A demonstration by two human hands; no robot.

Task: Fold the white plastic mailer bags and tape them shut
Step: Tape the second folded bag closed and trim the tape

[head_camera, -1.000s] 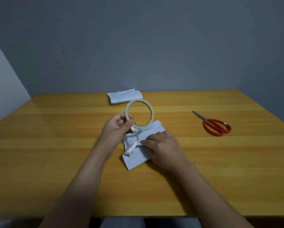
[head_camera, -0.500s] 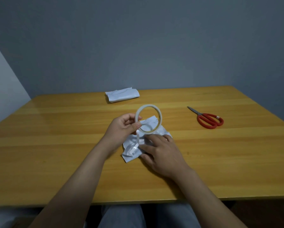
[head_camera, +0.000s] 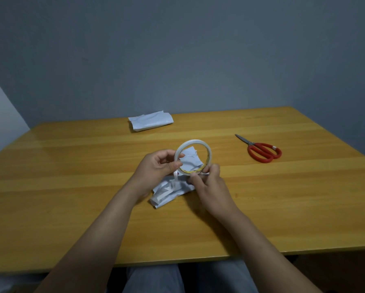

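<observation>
Head view: left hand (head_camera: 156, 169) and right hand (head_camera: 207, 179) grip white tape ring (head_camera: 192, 157) mid-frame over crumpled white plastic mailer bag (head_camera: 170, 192) (strip attached, uncut); second folded white mailer bag (head_camera: 151, 123) upper centre looks done.

On the table (head_camera: 71, 187), a mailer (head_camera: 168, 192) lies near the middle, towards the front edge. Just above it, the tape roll (head_camera: 192, 157) stands upright, with the left hand (head_camera: 156, 170) on its left rim and the right hand (head_camera: 209, 182) at its lower right. A second mailer (head_camera: 151, 121) lies behind, near the far edge. The scissors (head_camera: 261, 150) lie to the right, well apart.
</observation>
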